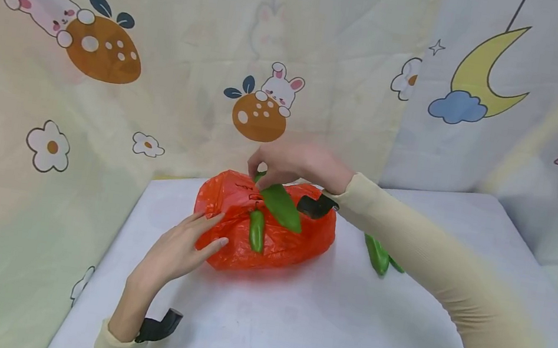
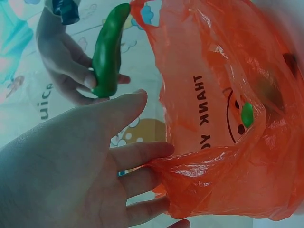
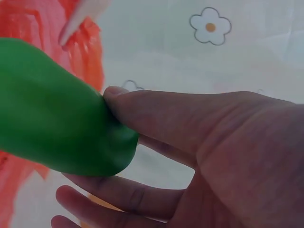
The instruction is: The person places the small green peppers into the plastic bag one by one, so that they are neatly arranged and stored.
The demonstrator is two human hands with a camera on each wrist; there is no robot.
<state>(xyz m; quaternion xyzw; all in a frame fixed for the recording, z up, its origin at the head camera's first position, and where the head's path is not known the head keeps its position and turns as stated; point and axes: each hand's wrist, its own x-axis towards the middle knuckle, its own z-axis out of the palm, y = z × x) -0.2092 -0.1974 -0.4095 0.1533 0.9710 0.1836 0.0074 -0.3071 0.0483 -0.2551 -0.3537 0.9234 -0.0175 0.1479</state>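
Note:
My right hand pinches one end of a long green pepper between thumb and fingers, above a crumpled red plastic bag. In the right wrist view, the thumb presses on the blunt end of that pepper. My left hand is at the bag's near left side, thumb spread. Its fingertips touch the bag's edge in the left wrist view. A second green pepper shows at the middle of the bag; whether it lies in or on it I cannot tell.
More green peppers lie on the white table to the right, partly hidden by my right forearm. Behind the table hangs a printed cloth with rabbits, flowers and a moon. Each wrist wears a black band.

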